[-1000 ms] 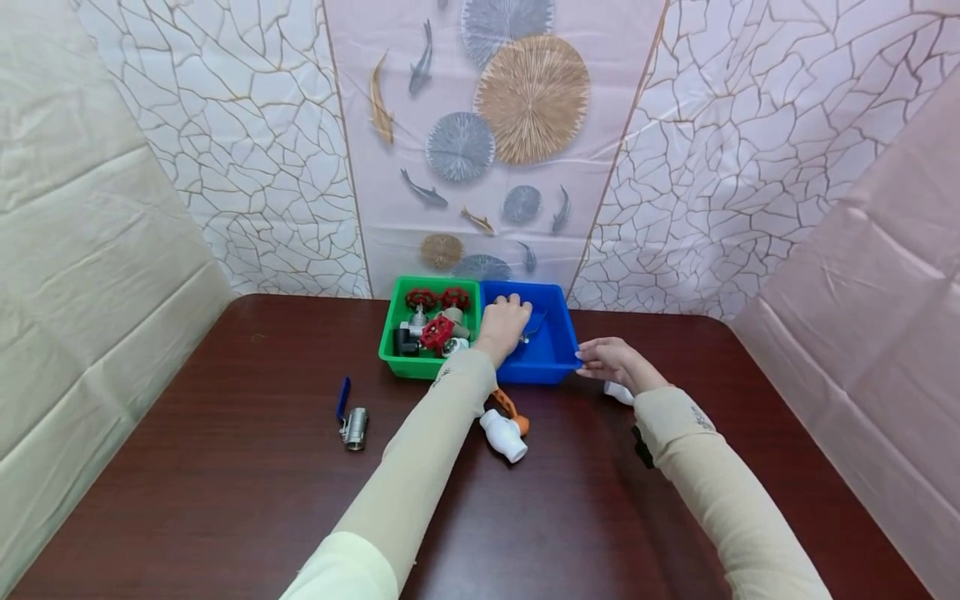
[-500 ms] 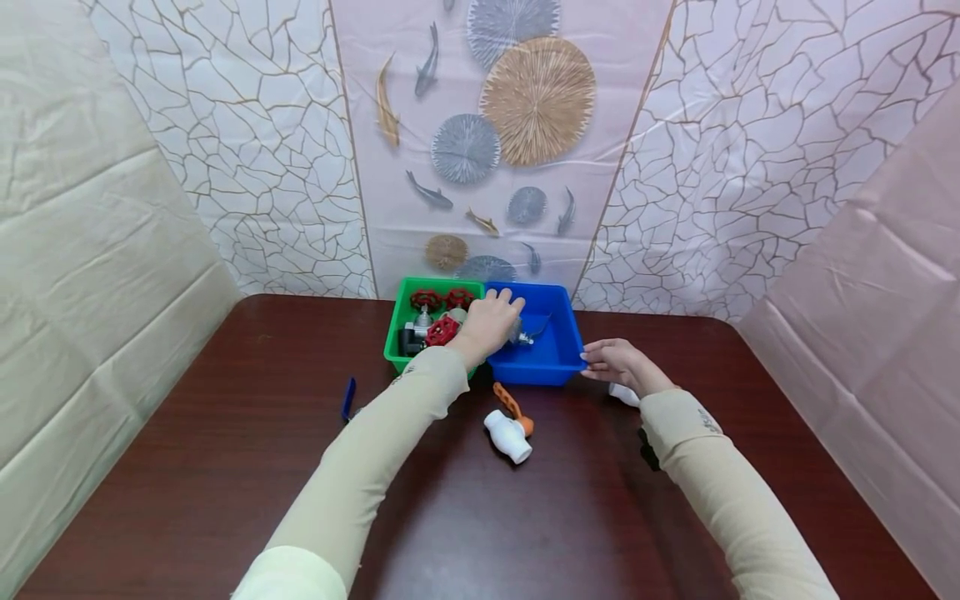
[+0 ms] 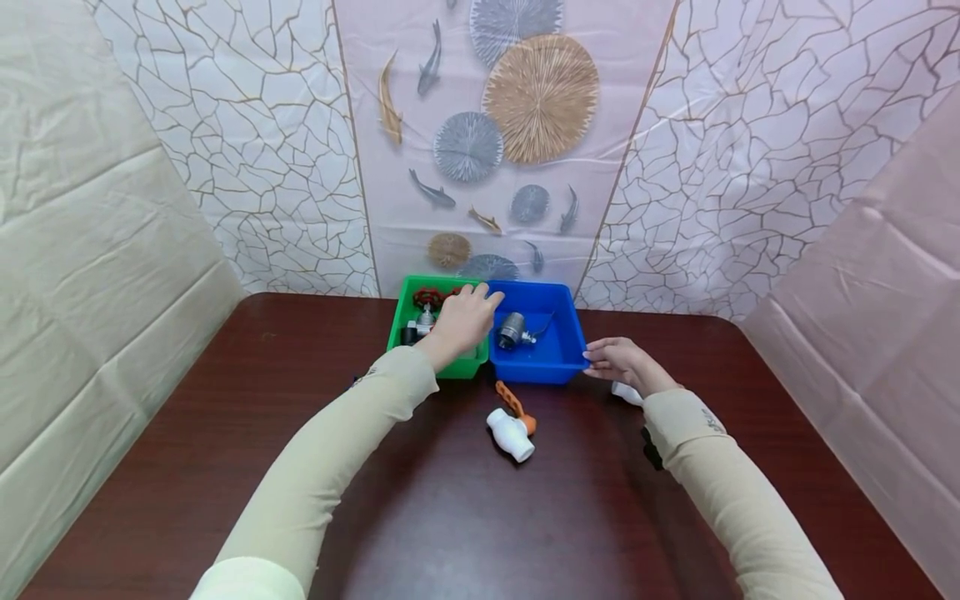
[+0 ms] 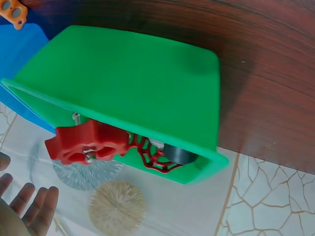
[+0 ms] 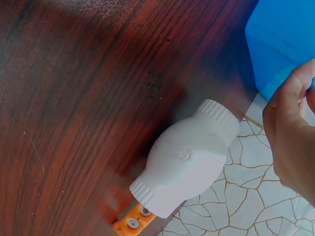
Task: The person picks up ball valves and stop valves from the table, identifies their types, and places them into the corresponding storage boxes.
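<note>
My left hand [image 3: 462, 319] is above the green bin [image 3: 438, 369], its fingers spread and holding nothing, as the left wrist view shows. Valves with red handwheels [image 4: 88, 141] lie in that bin, partly hidden by the hand and sleeve. In the blue bin [image 3: 551, 367] lies a metal ball valve [image 3: 512, 330] with a thin lever. My right hand [image 3: 621, 364] holds the blue bin's right front rim between thumb and fingers; the right wrist view shows them curled at its corner [image 5: 278, 44].
A white ball valve [image 3: 512, 435] with an orange handle lies on the table before the bins. Another white valve [image 5: 189, 155] is beside my right hand. A black item [image 3: 651, 450] is half hidden by the right sleeve. A patterned wall stands behind.
My left hand has let go of the metal ball valve in the blue bin and moved left over the green bin. The right hand stays at the blue rim.
</note>
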The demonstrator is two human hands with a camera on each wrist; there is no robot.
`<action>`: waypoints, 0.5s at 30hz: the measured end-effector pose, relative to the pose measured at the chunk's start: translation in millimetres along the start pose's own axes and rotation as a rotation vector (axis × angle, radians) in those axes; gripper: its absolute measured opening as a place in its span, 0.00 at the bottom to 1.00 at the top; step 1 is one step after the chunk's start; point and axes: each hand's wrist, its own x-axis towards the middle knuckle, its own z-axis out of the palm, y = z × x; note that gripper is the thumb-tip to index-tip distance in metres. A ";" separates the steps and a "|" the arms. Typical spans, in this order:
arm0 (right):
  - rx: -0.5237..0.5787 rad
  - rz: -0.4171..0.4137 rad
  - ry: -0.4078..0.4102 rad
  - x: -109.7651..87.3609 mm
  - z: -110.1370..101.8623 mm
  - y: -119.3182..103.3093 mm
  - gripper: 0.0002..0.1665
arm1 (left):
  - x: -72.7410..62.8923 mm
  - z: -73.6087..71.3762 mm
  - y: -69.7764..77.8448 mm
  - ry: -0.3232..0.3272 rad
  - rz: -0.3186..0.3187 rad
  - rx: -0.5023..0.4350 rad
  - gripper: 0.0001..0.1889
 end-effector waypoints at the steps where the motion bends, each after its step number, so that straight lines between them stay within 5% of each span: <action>1: -0.003 -0.002 -0.002 0.0 0.4 0.1 0.25 | -2.1 0.3 -2.0 0.018 -0.003 -0.007 0.17; 15: -0.008 -0.080 -0.004 -2.4 2.2 5.3 0.19 | -46.4 8.3 -26.1 0.146 0.007 -0.135 0.16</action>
